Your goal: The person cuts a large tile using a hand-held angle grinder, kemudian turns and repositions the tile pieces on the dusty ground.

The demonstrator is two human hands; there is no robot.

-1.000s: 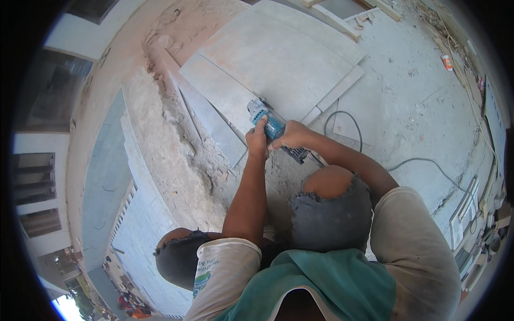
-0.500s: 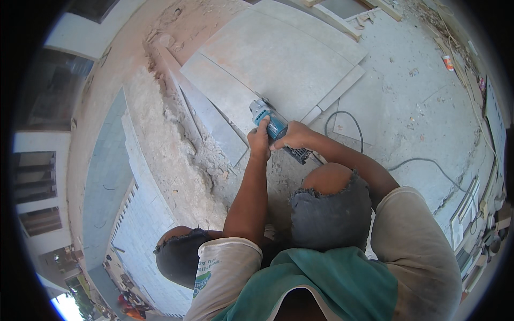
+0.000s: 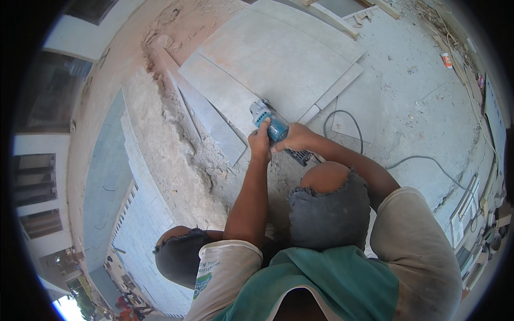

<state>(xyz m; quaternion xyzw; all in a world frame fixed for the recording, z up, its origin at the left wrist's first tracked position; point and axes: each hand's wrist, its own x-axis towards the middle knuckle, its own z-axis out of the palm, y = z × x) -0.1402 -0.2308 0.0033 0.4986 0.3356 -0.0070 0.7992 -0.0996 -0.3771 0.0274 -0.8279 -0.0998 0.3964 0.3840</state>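
Note:
A teal and silver angle grinder [image 3: 270, 120] sits at the near end of a straight line running across a large pale slab [image 3: 289, 64]. My left hand [image 3: 260, 139] grips the grinder's body, thumb along its side. My right hand [image 3: 295, 138] is closed round it farther back, near the black rear end. A grey cable loops to the right of the tool. Narrow offcut strips [image 3: 225, 134] lie beside the slab on the left. The grinder's disc is too small and hidden to make out.
My bent knees [image 3: 329, 208] are close below the tool. Broken rubble [image 3: 187, 160] edges a strip on the left, with a blue-tiled basin [image 3: 104, 176] beyond. Wooden battens [image 3: 348, 27] lie at the top, and cable [image 3: 428, 158] and debris along the right. People in red [image 3: 126, 307] appear far lower left.
The grinder and both my hands have shifted very slightly right and down along the line on the slab, still gripped the same way.

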